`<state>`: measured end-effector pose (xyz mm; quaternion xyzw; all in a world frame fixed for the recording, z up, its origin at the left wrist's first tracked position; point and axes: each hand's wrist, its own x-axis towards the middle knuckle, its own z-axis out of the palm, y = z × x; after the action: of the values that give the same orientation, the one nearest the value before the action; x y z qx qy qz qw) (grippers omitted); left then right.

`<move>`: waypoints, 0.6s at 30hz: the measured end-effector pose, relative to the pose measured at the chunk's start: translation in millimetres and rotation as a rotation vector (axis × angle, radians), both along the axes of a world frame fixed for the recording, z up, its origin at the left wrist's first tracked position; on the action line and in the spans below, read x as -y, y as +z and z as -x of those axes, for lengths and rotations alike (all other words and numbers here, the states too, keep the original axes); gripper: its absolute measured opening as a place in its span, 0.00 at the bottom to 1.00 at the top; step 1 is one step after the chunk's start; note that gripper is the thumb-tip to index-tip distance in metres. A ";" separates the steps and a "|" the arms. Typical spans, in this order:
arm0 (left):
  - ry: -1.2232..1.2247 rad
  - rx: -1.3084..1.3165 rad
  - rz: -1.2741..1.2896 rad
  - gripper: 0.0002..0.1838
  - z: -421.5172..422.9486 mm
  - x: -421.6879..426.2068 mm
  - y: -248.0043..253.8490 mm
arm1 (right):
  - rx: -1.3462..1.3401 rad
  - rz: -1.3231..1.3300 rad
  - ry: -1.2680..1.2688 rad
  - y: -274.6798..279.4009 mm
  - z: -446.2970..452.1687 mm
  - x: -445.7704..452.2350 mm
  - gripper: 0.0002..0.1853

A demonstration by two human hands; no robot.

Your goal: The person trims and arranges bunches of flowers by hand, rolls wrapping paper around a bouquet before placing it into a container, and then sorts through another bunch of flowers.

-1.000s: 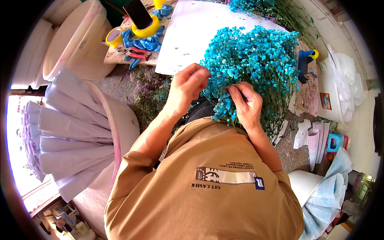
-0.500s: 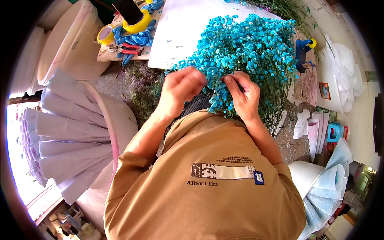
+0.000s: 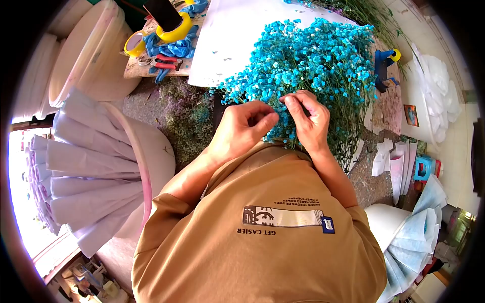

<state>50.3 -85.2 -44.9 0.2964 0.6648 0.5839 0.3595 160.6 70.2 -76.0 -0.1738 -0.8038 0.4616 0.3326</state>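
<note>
A large bunch of blue baby's breath lies in front of me, its thin green stems running down its right side. My left hand is closed at the bunch's lower left edge, with thumb and forefinger brought together. Whatever sits between those fingertips is too small to make out. My right hand is closed in a pinch just right of it, over the lower blossoms. Its thumb and forefinger meet near a small sprig, but I cannot tell what they grip.
White paper lies under the flowers. Red-handled pruning shears, yellow tape and blue gloves are at upper left. A blue tape dispenser stands right. A tub holding white wrapped bundles is at my left.
My left hand has moved down toward my body and a little right, turning as its thumb came into view. The right hand stays nearly in place beside the blossoms.
</note>
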 end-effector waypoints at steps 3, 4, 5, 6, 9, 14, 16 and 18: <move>-0.134 -0.080 0.177 0.17 1.8 0.5 2.9 | 0.005 0.000 0.009 2.3 -0.2 -0.1 0.08; -0.154 -0.083 0.159 0.17 2.0 0.4 -3.4 | 0.007 0.004 0.014 1.9 -0.3 -0.5 0.08; -0.175 -0.087 0.140 0.17 2.0 0.0 -7.2 | 0.007 0.008 0.019 1.7 -0.4 -1.0 0.07; -0.175 -0.087 0.140 0.17 0.0 -0.2 -9.0 | 0.007 0.008 0.018 1.8 -0.5 -1.2 0.07; 0.009 -0.085 -0.035 0.12 -3.1 0.3 -8.9 | 0.005 0.023 0.005 1.2 -0.5 -0.5 0.07; 0.047 -0.024 -0.042 0.12 -3.9 -8.9 -5.0 | -0.003 -0.003 -0.007 -0.3 -0.3 -0.9 0.07; 0.040 -0.262 0.031 0.15 -4.7 -16.9 -13.8 | -0.003 -0.004 -0.002 -0.5 -0.7 -1.2 0.07; 0.067 -0.264 0.001 0.13 -5.8 -19.4 -19.6 | -0.001 -0.004 -0.002 -1.8 -1.0 -2.5 0.07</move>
<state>56.1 -65.9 -64.5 0.3482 0.7160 0.5513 0.2492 161.6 72.7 -77.8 -0.1734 -0.8045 0.4596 0.3339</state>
